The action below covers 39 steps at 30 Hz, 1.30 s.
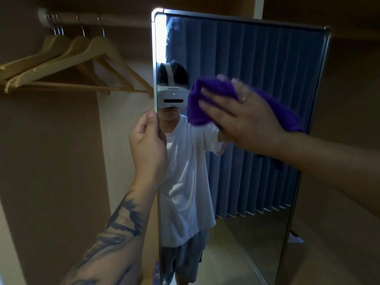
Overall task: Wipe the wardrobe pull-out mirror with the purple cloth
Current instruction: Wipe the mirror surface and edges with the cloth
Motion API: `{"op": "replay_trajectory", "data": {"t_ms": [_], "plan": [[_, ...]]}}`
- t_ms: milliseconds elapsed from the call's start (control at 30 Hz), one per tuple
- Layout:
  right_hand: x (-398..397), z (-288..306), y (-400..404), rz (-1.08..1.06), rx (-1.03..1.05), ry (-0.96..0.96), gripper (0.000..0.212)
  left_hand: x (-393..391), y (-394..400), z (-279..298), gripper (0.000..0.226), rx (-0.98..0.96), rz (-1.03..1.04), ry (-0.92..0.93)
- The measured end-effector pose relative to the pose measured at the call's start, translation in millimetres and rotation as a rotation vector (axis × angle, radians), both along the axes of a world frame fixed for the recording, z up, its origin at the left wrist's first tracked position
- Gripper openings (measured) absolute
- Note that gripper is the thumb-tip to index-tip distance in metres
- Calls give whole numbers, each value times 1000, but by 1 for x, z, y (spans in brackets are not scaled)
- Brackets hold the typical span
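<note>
Mirror (257,64), one tall panel, stands pulled out from the wardrobe. Three wooden hangers (67,64) hang leftward. Right hand (244,118) presses one purple cloth (207,99) flat against the glass, fingers spread; left hand (149,138) grips the mirror's left edge.

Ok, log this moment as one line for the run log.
step: wiping | right hand: presses purple cloth flat on mirror, upper area | left hand: grips mirror's left edge | nearby: wooden hangers on rail

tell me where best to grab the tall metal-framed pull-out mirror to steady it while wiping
Probably the free left edge of the tall metal-framed pull-out mirror, from the left at mid height: the thin frame lets the left hand curl round it, clear of the right hand pressing the purple cloth.
</note>
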State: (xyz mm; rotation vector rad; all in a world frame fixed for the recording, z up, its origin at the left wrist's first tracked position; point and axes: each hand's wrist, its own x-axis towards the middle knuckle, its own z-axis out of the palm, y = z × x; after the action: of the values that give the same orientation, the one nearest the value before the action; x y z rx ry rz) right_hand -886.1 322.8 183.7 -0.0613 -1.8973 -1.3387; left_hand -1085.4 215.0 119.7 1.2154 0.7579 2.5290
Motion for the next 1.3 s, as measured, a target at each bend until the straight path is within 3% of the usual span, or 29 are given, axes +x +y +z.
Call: {"op": "replay_trajectory", "data": {"t_ms": [67, 167, 300, 367, 500, 567, 700, 800, 867, 933, 1000, 1067, 1167, 1233, 1300], "plan": [[4, -26, -2, 69, 44, -150, 44, 0, -1, 0, 44, -7, -10, 1], [13, -16, 1, 86, 98, -358, 48, 3, -1, -1, 45, -4, 26, -1], [19, 30, 16, -1, 29, -123, 75, 2, 1, -1, 46, 0, 39, -4], [20, 23, 18, -40, -21, -31, 80, 0, 2, -1, 45, -22, 49, -12], [28, -46, 21, 136, 16, -298, 54, -1, 2, -4, 37, -41, 81, -24], [37, -49, 25, 159, 22, -416, 49, -2, 3, -6, 34, -53, 94, -13], [52, 3, 40, 105, -49, -226, 68, -3, 5, -5, 35, -45, 64, -36], [56, 3, 43, 43, -117, -84, 74, -5, 6, -4, 36, -45, 100, -26], [56, -24, 41, 95, -92, -128, 61, -5, 6, -5, 38, -41, 128, -18], [60, -42, 41, 150, -60, -291, 48, -6, 7, -6, 37, -43, 133, -33], [68, -29, 45, 153, 2, -411, 46, -7, 9, -7, 37, -28, 103, -41], [78, -1, 56, 139, -11, -361, 56, -6, 11, -8, 37, -7, 98, -44], [91, 14, 63, -3, -103, -123, 76, -5, 9, -6, 35, -15, 111, -45], [92, -8, 61, 8, -107, -136, 69, -5, 8, -6, 37, -25, 125, -39], [94, -36, 57, 85, -90, -302, 50, -4, 8, -5, 39, -24, 100, -43]]}}
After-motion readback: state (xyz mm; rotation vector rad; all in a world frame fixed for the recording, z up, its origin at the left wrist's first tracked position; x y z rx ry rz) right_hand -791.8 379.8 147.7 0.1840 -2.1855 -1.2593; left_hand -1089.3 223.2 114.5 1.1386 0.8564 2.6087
